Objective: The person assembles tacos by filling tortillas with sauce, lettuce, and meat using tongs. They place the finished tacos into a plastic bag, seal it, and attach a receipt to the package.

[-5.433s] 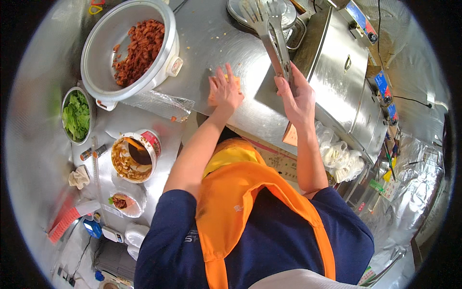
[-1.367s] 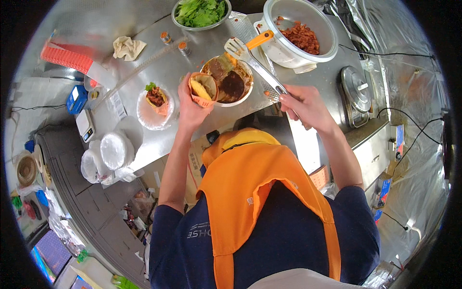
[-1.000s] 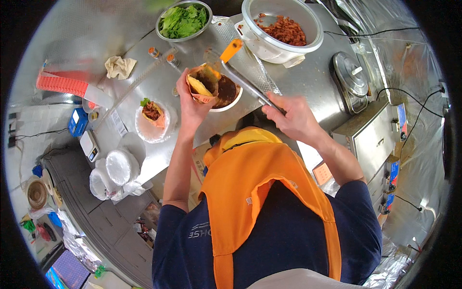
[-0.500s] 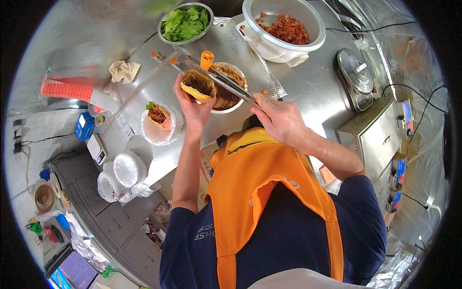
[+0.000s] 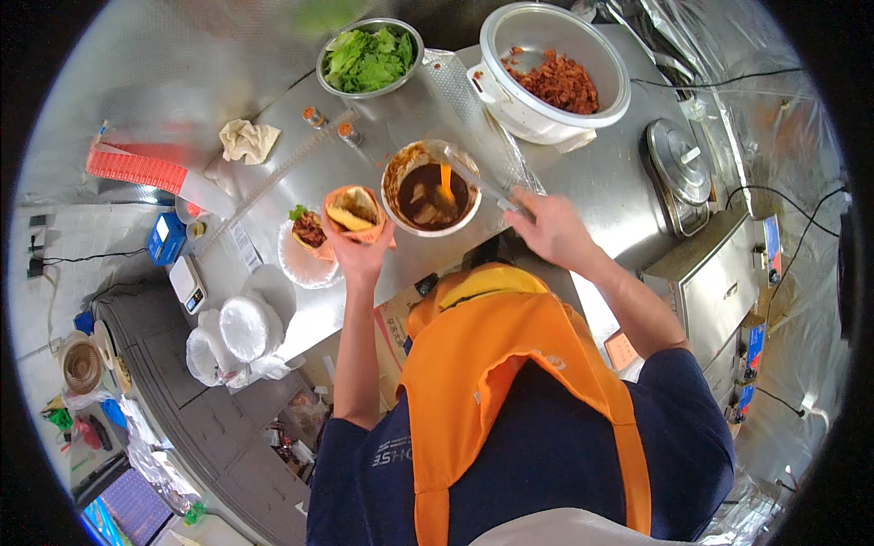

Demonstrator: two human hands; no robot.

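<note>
Carefully, both hands full

Our left hand point(image 5: 361, 256) grips the pocket point(image 5: 353, 214) just left of the tub point(image 5: 401, 166); squeezing might split it. Tongs point(image 5: 489, 187) over the tub's edge could drip if our right hand point(image 5: 553, 227), gripping them, tilts.

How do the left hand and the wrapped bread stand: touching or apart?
Touching. The head view shows the left hand holding the wrapped bread below its open end.

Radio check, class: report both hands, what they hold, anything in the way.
Left hand: holding paper-wrapped flatbread. Right hand: gripping metal tongs, end over sauce tub. Possible obstacle: orange utensil in tub.
</note>
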